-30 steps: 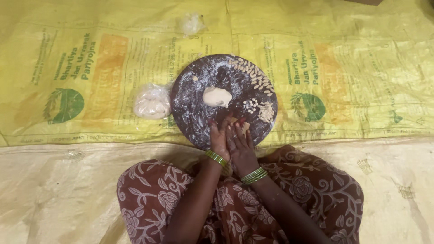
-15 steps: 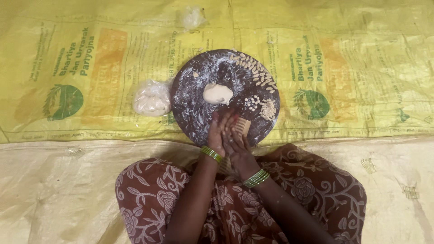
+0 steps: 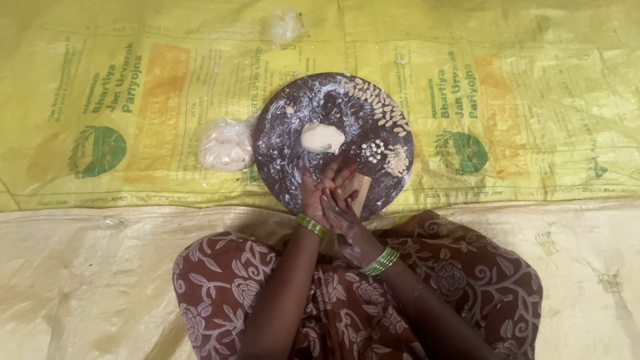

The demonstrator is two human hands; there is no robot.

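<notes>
The round board [image 3: 293,147] is dark brown, dusted white with flour. The dough lump [image 3: 322,137] is cream. The bangles [image 3: 311,225] are green. The dress [image 3: 227,287] is maroon with pale floral scrolls. The sacking [image 3: 507,80] is yellow, printed green and orange.

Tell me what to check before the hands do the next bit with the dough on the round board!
1. Both hands over the board: ok. The left hand and right hand are pressed together above the near edge of the round board.
2. Something between the palms: cannot tell, the hands hide it.
3. Spare dough within reach: ok. A dough lump sits mid-board.
4. Small comb close by: ok. The comb lies right beside the fingers.
5. Room for new pieces: ok. The shaped pieces fill only the far right edge.
6. Bagged dough: ok, beside the board on the yellow sheet.
</notes>
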